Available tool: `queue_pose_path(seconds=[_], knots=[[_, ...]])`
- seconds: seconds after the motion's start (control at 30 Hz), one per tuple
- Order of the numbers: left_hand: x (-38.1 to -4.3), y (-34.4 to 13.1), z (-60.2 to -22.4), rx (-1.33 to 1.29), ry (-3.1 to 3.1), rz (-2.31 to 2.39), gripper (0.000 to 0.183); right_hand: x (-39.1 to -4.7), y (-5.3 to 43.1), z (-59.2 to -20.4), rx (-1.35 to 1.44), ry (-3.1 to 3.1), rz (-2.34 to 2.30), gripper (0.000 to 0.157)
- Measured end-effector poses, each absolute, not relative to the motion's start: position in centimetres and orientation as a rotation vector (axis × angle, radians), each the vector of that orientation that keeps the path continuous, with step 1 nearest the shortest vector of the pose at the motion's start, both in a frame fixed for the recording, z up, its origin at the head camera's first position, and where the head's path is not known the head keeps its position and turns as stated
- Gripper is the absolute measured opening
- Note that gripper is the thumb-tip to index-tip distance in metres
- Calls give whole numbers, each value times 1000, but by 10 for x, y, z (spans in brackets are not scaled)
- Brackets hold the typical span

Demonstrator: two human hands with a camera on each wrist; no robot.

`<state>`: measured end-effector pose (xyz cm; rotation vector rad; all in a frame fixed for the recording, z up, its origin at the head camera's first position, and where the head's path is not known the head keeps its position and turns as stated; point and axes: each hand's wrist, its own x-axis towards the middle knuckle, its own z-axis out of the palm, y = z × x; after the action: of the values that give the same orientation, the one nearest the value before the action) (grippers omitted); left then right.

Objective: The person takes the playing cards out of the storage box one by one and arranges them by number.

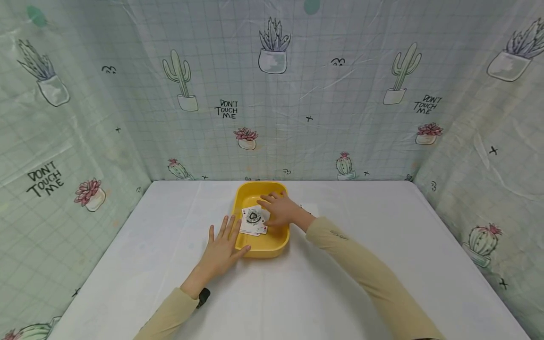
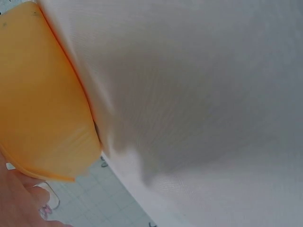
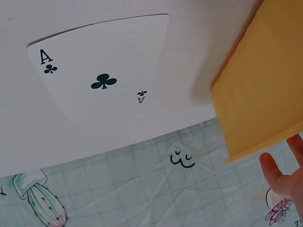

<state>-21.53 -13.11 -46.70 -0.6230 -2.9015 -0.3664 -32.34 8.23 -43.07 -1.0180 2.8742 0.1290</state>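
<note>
A yellow plastic tray (image 1: 261,253) stands on the white table with a few loose playing cards (image 1: 253,218) inside, an ace of spades face up among them. My left hand (image 1: 221,248) rests at the tray's left rim, fingers straight and spread. Over the tray's right side reaches my right hand (image 1: 278,209), its fingers loosely spread and the thumb close to the cards. Part of the cards is hidden under it. Right of the tray, an ace of clubs (image 3: 103,81) lies face up on the table, partly covered by my right forearm in the head view.
The white table (image 1: 365,226) ends at a hanging cloth (image 1: 297,104) printed with cacti, which also encloses both sides. A dark band (image 1: 203,297) sits at my left wrist.
</note>
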Motion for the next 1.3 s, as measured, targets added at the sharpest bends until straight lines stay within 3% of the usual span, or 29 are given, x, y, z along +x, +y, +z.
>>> queue_pose_path(seconds=[0.4, 1.3], knots=[[-215, -131, -465, -638, -2896, -354, 77, -327, 69, -444, -1025, 2839, 243, 79], [-216, -132, -468, -633, -2909, -350, 77, -325, 53, -453, -955, 2791, 298, 78]])
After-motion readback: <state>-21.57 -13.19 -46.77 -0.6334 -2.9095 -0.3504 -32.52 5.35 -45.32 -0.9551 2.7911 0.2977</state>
